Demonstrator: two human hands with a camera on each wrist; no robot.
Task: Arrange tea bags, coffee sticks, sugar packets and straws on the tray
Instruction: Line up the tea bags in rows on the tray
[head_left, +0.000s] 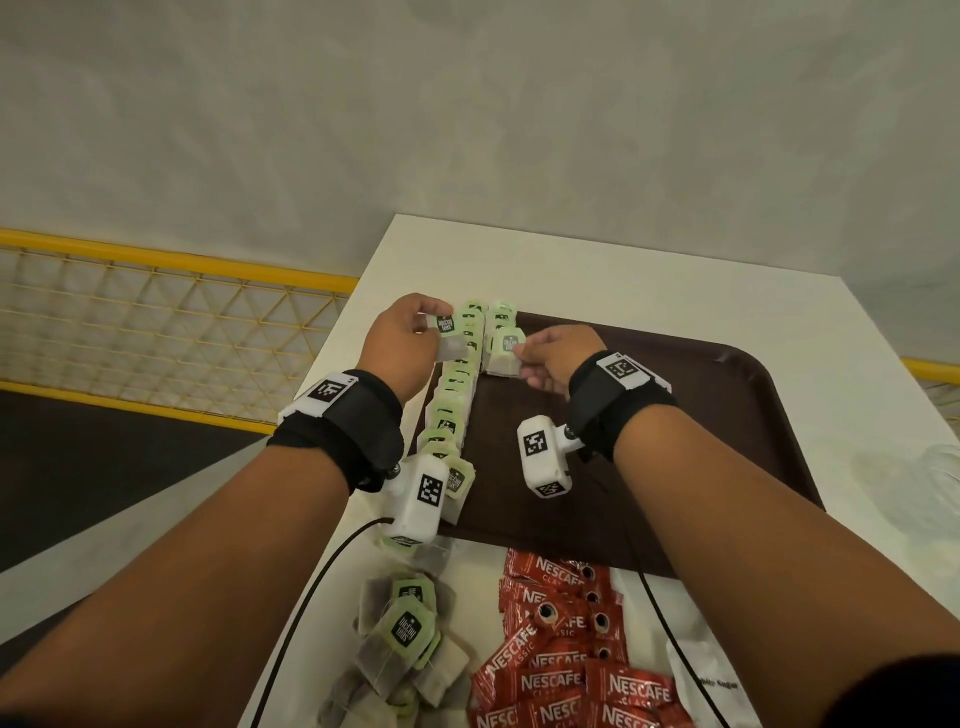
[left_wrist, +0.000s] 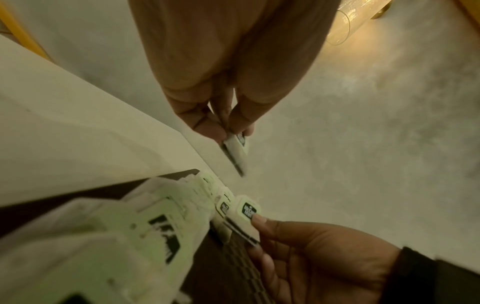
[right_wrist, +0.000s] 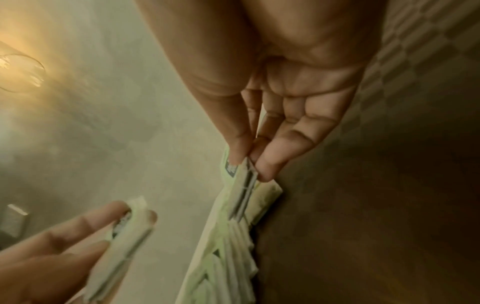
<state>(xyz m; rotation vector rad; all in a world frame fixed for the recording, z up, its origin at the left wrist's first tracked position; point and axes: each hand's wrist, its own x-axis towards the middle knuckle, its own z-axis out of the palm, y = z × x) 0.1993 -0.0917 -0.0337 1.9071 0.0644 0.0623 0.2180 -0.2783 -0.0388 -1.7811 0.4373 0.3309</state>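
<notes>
A dark brown tray (head_left: 701, 415) lies on the white table. Along its left edge stands a row of green-tagged tea bags (head_left: 454, 395), with a second short row beginning at the far left corner. My left hand (head_left: 415, 332) pinches one tea bag (head_left: 448, 338) just above the far end of the long row; the same bag (left_wrist: 237, 152) hangs from my fingertips in the left wrist view. My right hand (head_left: 545, 358) pinches another tea bag (head_left: 505, 353) at the short row, seen edge-on (right_wrist: 242, 185) in the right wrist view.
A loose pile of tea bags (head_left: 405, 639) and red Nescafe coffee sticks (head_left: 566, 649) lie on the table near me, with a white sugar packet (head_left: 711, 680) to their right. Crumpled clear plastic (head_left: 914, 483) lies right of the tray. A yellow mesh railing (head_left: 156, 322) runs left of the table.
</notes>
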